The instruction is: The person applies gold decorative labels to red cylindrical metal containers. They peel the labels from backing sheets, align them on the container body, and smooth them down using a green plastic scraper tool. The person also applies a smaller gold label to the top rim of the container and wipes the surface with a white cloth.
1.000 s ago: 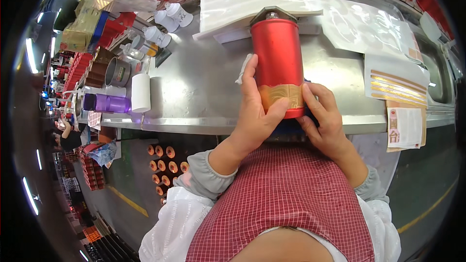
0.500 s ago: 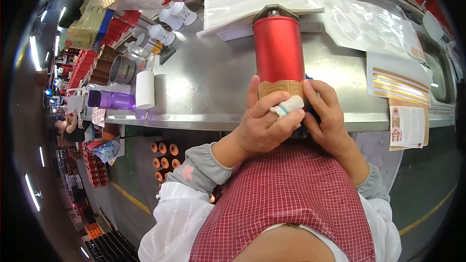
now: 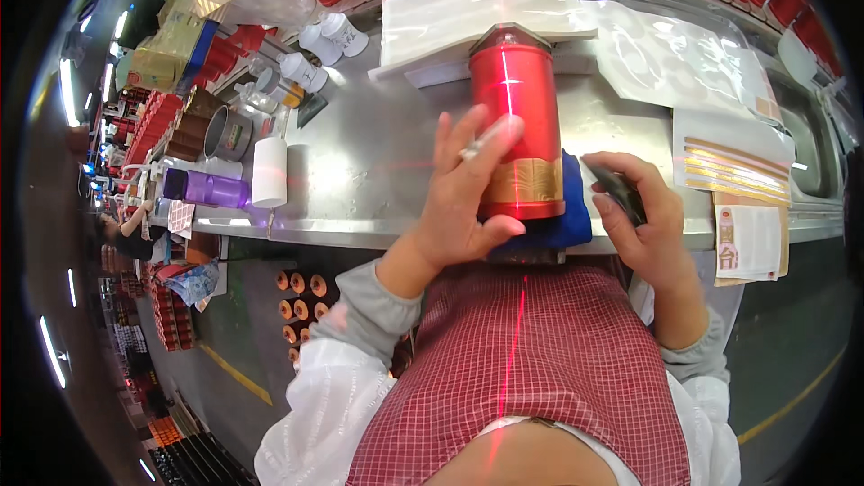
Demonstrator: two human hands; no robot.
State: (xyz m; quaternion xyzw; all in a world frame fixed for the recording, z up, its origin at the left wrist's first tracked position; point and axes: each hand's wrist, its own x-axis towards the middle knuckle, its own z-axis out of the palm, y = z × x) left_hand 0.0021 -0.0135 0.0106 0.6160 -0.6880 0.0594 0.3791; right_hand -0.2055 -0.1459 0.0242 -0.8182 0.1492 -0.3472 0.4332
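A red cylindrical canister (image 3: 535, 117) lies on the steel bench, its near end toward me. A patterned gold band (image 3: 522, 182) wraps the near end, and a thin red light line runs along its length. Blue cloth (image 3: 574, 216) shows beneath and beside it. My left hand (image 3: 459, 193) is at the canister's left side, fingers apart, with something white wrapped around one finger. Whether it touches the canister is hard to tell. To the right of the canister, my right hand (image 3: 652, 220) grips a dark, flat, shiny piece (image 3: 621, 191) between thumb and fingers.
Behind the canister are white sheets (image 3: 486, 0); clear sheeting (image 3: 675, 49) lies right of them. Gold strips (image 3: 738, 165) rest at the right near a sink (image 3: 814, 139). A white roll (image 3: 269, 171) and purple bottle (image 3: 216, 188) stand left. Another person (image 3: 135, 232) is at far left.
Both hands have come off the gold band. The left moved up along the canister's left side with fingers spread; the right moved right and now shows the dark piece. A red light line has appeared.
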